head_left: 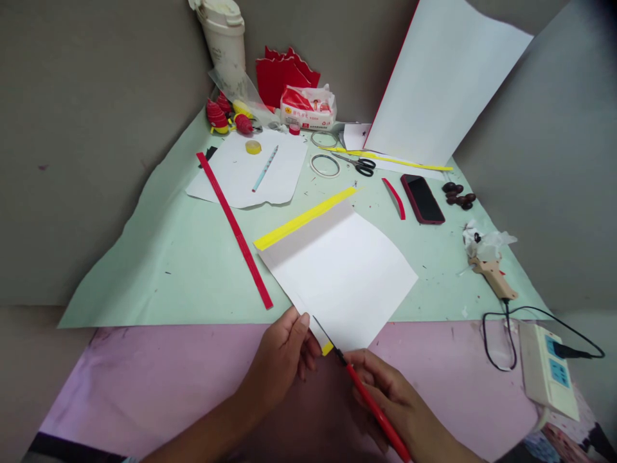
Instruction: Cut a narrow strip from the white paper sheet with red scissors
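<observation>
My left hand (288, 341) pinches the white sheet (342, 270); my right hand (393, 389) grips scissors (371, 402) at its near end, cut seemingly begun, unfinished.

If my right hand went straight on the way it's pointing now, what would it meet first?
Most likely the white paper in your left hand: the red scissors in your right hand point across its near corner. Your left thumb looks close to that line, though depth is hard to judge.
</observation>
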A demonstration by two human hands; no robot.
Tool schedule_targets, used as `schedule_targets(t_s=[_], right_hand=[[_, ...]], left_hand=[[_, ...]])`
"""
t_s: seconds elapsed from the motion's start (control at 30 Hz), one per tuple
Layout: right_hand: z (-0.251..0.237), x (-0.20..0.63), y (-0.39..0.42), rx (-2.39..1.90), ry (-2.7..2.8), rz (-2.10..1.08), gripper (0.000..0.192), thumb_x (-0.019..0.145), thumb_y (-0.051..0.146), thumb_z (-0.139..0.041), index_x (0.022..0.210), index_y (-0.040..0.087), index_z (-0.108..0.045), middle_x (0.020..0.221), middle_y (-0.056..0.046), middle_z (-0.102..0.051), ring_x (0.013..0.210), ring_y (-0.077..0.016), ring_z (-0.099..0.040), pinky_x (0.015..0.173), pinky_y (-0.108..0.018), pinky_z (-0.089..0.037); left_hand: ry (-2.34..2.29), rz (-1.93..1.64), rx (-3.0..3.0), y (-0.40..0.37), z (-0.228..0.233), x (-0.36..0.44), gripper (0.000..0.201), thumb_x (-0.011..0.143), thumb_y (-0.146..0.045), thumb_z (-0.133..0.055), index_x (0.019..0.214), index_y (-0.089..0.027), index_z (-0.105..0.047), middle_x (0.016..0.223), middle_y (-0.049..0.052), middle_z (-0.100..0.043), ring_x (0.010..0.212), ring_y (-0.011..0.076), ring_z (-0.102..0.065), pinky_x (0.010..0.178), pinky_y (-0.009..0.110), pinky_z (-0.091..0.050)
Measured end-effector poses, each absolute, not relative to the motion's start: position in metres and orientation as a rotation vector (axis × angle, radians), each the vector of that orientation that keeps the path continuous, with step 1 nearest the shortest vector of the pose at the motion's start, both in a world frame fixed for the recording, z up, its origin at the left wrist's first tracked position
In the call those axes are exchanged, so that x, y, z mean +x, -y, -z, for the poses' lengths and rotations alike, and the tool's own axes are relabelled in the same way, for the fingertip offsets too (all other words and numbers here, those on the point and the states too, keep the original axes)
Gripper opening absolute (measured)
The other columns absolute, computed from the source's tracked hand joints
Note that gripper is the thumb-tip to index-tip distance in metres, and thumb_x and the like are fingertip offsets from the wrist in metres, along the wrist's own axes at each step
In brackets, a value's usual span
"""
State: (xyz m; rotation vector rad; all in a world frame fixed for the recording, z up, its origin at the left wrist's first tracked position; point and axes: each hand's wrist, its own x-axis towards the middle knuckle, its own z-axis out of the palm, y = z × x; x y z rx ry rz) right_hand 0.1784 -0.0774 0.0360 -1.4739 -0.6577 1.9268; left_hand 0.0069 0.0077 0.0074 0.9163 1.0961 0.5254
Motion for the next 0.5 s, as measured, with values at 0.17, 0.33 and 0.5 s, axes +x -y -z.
schedule_targets(t_s=[0.17,0.33,0.5], right_hand=[[-0.0358,0.1815,0.0782,-1.482,0.788,-1.916,0.039,0.090,0.051,-0.058,0.109,0.018,-0.052,0.061,0.008,-0.043,0.045,-0.0055,-0.035,0.042,-0.018,-0.026],[-0.0403,0.1815,0.0733,-1.521,0.797,-1.922,0.039,0.088,0.052,-0.059,0.108,0.018,-0.053,0.065,0.007,-0.044,0.049,-0.0065,-0.036,0.044,-0.019,-0.027],[-0.0424,0.1798,0.0693,-1.493,0.789,-1.938,0.040,0.087,0.053,-0.059,0.107,0.019,-0.054,0.066,0.006,-0.046,0.048,-0.0065,-0.036,0.045,-0.020,-0.027]], left_hand=[[-1.099,-0.511,0.925,-0.0081,-0.0077,0.0074,0.035,0.090,-0.048,-0.044,0.071,-0.020,-0.049,0.063,-0.002,-0.059,0.047,0.0114,-0.056,0.041,0.021,-0.041],[-1.104,-0.498,0.921,-0.0079,-0.0051,0.0074,0.033,0.092,-0.047,-0.042,0.075,-0.019,-0.050,0.060,-0.001,-0.061,0.048,0.0116,-0.055,0.042,0.021,-0.041],[-1.076,-0.488,0.918,-0.0059,-0.0061,0.0072,0.032,0.090,-0.048,-0.044,0.075,-0.020,-0.049,0.059,-0.002,-0.060,0.047,0.0116,-0.054,0.043,0.021,-0.040]])
